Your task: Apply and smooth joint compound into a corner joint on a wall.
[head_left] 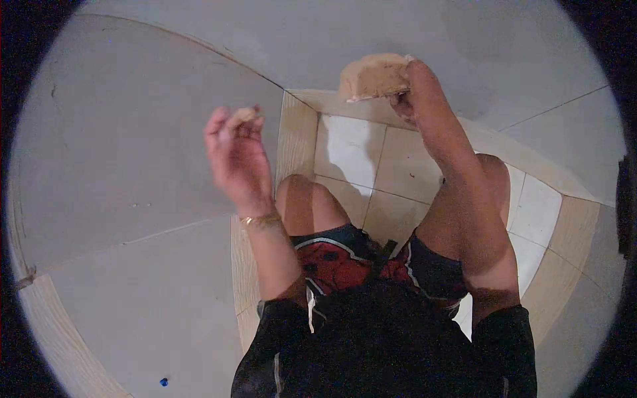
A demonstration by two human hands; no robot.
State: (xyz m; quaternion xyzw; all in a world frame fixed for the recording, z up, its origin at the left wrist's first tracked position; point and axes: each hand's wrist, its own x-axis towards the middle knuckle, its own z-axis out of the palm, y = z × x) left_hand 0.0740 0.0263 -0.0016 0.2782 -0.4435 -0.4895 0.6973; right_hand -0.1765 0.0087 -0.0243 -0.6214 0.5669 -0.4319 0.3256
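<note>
My right hand (406,106) is raised ahead of me, its fingers closed on the end of a thick tan block (375,77). The block has a rounded top, a rough face and a pale lower edge; its exact kind does not show. Most of my right fingers are hidden behind the hand and the block. My left hand (237,156) is up at the left, palm partly showing and fingers curled. A small tan lump (245,114) sits at its fingertips, too blurred to name. The two hands are well apart.
Grey walls (146,119) meet in a corner ahead, with a cream wood-grain skirting (296,136) along their base. Below are pale floor tiles (398,159) and my bent knees (312,202). A small blue object (164,382) is at the lower left.
</note>
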